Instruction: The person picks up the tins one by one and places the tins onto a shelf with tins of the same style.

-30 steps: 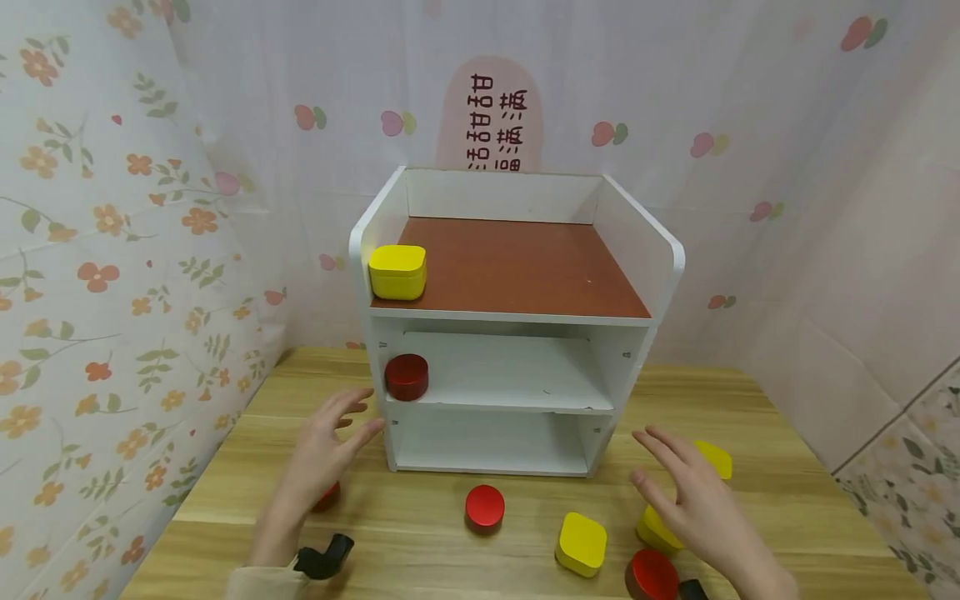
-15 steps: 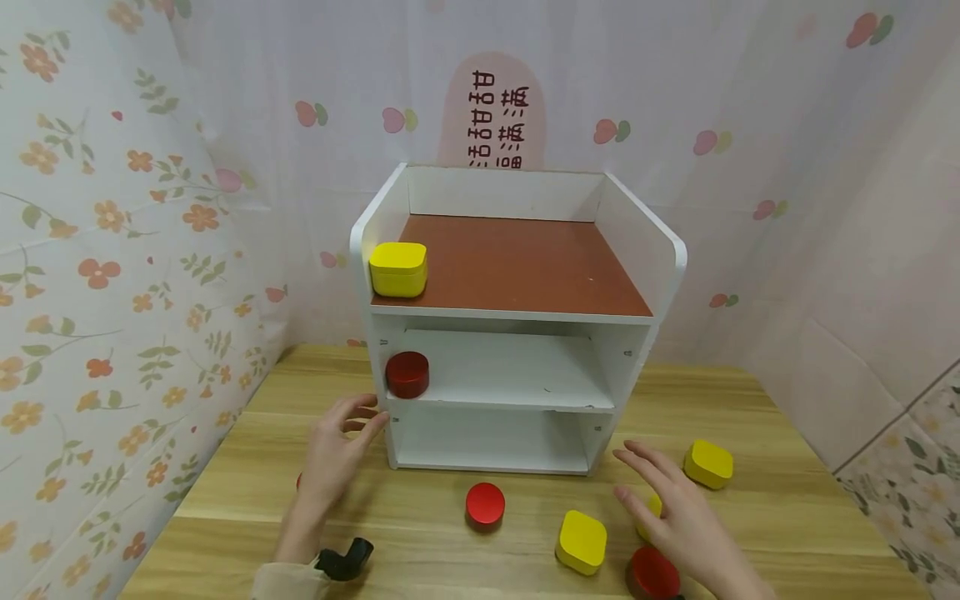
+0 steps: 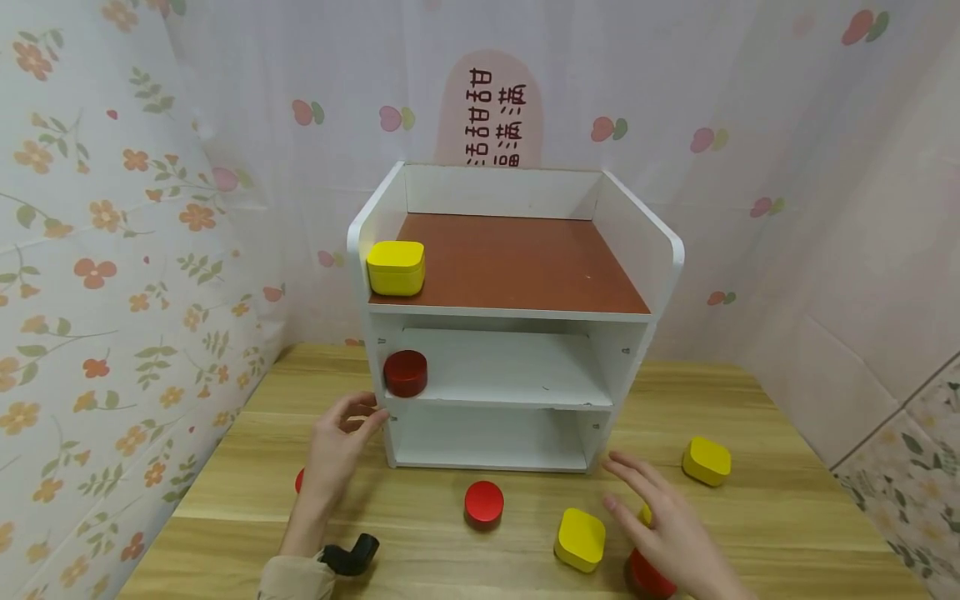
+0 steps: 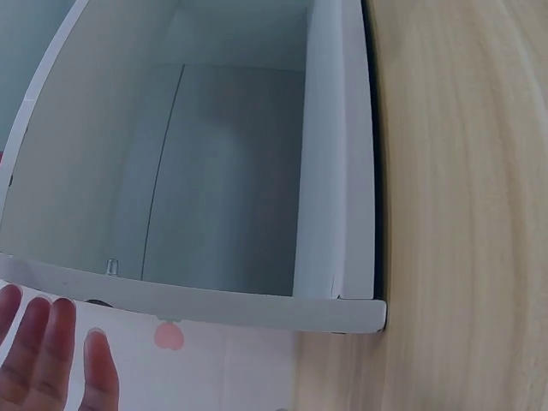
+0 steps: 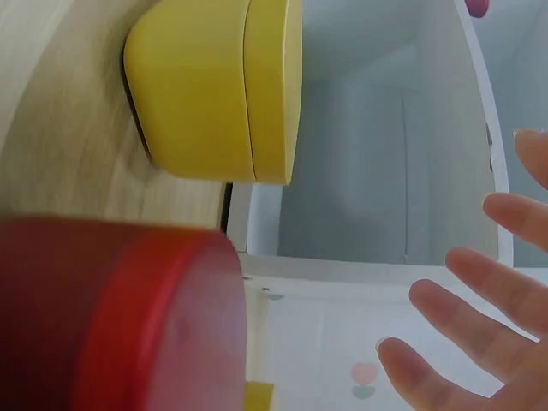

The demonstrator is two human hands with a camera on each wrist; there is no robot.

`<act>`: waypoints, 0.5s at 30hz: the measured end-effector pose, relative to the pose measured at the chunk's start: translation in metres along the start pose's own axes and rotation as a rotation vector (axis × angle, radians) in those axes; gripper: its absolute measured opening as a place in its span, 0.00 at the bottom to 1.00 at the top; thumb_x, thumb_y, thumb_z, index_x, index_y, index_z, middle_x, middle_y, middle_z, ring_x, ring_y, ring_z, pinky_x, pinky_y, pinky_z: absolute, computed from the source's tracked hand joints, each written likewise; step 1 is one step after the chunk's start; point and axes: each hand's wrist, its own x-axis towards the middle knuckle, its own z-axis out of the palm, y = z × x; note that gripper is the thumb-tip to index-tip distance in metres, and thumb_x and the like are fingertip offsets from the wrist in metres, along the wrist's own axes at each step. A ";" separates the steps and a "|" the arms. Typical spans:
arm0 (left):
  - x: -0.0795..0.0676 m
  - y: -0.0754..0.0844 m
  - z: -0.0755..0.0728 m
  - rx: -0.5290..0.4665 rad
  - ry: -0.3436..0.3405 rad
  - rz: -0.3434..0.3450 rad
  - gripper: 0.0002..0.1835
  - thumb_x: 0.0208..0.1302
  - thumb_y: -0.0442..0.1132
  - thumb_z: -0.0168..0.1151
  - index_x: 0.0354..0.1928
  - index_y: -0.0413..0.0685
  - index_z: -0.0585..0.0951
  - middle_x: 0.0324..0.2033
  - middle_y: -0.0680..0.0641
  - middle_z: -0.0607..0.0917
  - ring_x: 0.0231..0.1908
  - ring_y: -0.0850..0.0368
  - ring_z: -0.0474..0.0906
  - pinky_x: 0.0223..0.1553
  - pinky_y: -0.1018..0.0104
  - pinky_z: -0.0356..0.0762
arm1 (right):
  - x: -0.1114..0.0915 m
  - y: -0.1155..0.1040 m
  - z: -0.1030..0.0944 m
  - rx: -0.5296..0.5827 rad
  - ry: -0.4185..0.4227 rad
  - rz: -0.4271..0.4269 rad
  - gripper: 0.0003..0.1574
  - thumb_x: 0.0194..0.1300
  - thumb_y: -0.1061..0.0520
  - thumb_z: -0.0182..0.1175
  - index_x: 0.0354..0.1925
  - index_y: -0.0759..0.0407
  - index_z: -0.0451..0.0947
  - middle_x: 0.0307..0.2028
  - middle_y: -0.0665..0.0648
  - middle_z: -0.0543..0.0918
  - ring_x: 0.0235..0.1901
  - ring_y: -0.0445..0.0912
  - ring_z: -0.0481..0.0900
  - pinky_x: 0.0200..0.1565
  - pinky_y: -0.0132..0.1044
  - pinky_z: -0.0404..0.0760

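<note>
A small white shelf unit (image 3: 517,258) with a brown top board stands at the table's middle. Beside its left side panel is my left hand (image 3: 333,454), its thumb tip right at the panel's front edge; the left wrist view shows relaxed fingertips (image 4: 56,334) along that panel. My right hand (image 3: 667,521) is held with spread fingers in front of the unit's lower right corner, holding nothing. Below it, a red round tin (image 3: 648,575) and a yellow tin (image 3: 645,515) are partly covered. A lidded yellow tin (image 5: 197,94) and a red tin (image 5: 86,317) fill the right wrist view's left side.
A yellow tin (image 3: 396,268) sits at the top board's left end, a dark red tin (image 3: 406,373) on the middle shelf's left. On the table (image 3: 427,550) are a red tin (image 3: 483,502), yellow tins (image 3: 580,540) and, behind my left wrist, another red tin (image 3: 299,481).
My left hand has moved slightly right, up to the unit's side panel. My right hand has shifted left and down, uncovering the far yellow tin. The tins have stayed in place.
</note>
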 end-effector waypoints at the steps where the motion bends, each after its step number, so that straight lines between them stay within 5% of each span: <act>1: 0.000 0.005 0.000 -0.010 0.001 -0.005 0.14 0.59 0.29 0.69 0.47 0.34 0.80 0.41 0.40 0.83 0.41 0.58 0.79 0.42 0.75 0.74 | -0.001 -0.001 0.001 0.004 0.001 0.002 0.25 0.66 0.54 0.65 0.60 0.55 0.75 0.61 0.57 0.74 0.55 0.57 0.76 0.48 0.58 0.77; 7: 0.002 0.010 0.003 -0.067 -0.001 -0.035 0.15 0.57 0.28 0.71 0.45 0.32 0.78 0.39 0.40 0.81 0.40 0.54 0.78 0.40 0.72 0.75 | -0.006 -0.006 0.006 0.012 0.057 -0.044 0.27 0.62 0.60 0.67 0.60 0.54 0.76 0.60 0.55 0.76 0.55 0.53 0.76 0.48 0.59 0.76; 15: 0.012 -0.028 0.011 -0.173 -0.016 -0.076 0.17 0.55 0.32 0.73 0.44 0.37 0.76 0.38 0.44 0.77 0.39 0.58 0.75 0.37 0.72 0.76 | -0.012 -0.012 0.014 0.107 -0.003 0.064 0.24 0.66 0.58 0.64 0.60 0.56 0.75 0.61 0.57 0.74 0.56 0.55 0.75 0.46 0.51 0.80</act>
